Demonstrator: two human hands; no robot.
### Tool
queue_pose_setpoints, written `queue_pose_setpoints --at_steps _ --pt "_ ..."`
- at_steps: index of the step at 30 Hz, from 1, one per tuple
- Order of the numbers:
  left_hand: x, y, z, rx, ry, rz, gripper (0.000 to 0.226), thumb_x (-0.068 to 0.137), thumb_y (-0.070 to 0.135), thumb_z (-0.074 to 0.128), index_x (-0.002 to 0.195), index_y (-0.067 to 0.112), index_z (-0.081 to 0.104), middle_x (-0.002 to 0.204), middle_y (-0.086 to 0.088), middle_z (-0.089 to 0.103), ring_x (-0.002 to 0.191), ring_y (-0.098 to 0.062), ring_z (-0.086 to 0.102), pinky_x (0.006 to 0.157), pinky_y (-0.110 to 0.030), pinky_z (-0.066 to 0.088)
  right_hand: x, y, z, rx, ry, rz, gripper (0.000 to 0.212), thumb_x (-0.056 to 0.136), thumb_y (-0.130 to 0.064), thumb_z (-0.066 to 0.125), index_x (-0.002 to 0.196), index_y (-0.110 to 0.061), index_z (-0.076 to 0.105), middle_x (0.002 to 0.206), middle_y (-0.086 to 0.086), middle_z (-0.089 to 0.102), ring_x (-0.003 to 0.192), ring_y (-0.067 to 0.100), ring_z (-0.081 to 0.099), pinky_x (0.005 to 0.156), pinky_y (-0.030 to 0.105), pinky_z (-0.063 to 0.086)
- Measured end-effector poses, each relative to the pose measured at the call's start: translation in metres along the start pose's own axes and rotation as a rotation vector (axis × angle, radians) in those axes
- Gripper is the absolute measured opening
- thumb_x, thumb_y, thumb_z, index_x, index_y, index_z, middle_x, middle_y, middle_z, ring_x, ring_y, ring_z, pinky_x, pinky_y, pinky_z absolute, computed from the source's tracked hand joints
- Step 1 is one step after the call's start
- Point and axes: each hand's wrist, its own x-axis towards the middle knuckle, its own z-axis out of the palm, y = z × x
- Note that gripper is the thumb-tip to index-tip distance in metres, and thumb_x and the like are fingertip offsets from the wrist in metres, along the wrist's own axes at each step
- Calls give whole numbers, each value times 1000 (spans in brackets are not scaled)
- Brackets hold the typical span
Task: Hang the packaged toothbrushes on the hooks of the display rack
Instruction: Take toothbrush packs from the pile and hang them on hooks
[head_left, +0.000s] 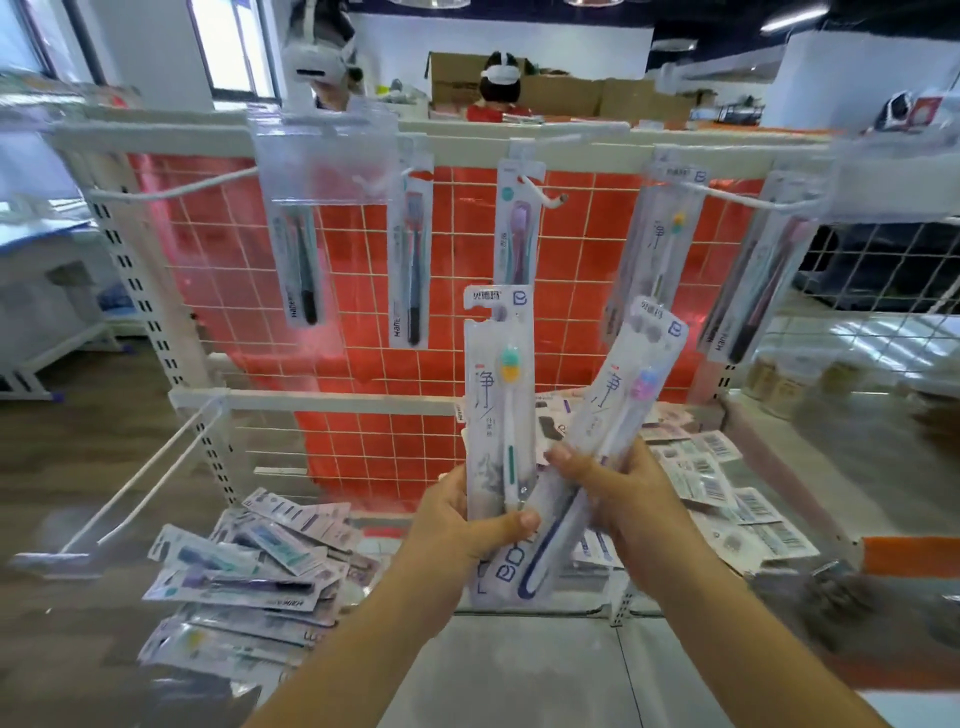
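Note:
My left hand (462, 525) grips an upright packaged toothbrush with a green and yellow head (498, 395). My right hand (618, 488) grips a second pack, with a pink and blue head (628, 395), tilted to the right. Both packs cross low down in front of the display rack (363, 140). Several packs hang from its top hooks: a dark one (301, 270), another (410, 270), a purple one (514, 234), one with a yellow head (670, 228) and one at far right (748, 296). One white hook (540, 192) at the centre holds the purple pack.
Loose toothbrush packs lie in a pile at lower left (249, 577) and another behind my hands at right (727, 483) on the rack's lower shelf. Bare long hooks (145, 478) stick out at lower left. Two people stand behind the rack (498, 88).

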Motion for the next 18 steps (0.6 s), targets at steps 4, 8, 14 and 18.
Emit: queue_pose_setpoints --at_steps 4,8,14,18 --pt "-4 -7 -3 19 53 -17 41 68 -2 74 104 14 62 90 -6 74 83 -25 71 72 -40 58 -11 16 3 -108 -23 8 47 73 -7 73 112 -22 52 93 0 71 76 9 70 57 19 55" --pt "-10 -14 -4 -30 76 -66 39 67 -10 72 96 14 64 84 -4 75 77 -21 72 65 -34 59 -18 26 3 -163 -25 -35 45 71 -5 74 106 -23 53 93 0 71 79 11 70 59 21 55" --pt "-16 -18 -10 -88 86 -57 41 64 -10 73 99 9 64 91 -10 74 84 -27 71 74 -38 58 -17 35 -1 -286 -19 -80 63 70 2 75 120 -28 51 100 -4 70 88 10 69 74 30 56" --pt "-18 -10 -13 -113 70 -24 52 48 6 76 98 11 63 93 -11 74 86 -28 71 75 -40 58 -12 35 -6 -316 -57 -74 75 72 6 72 130 -33 45 109 0 69 97 17 68 82 41 56"
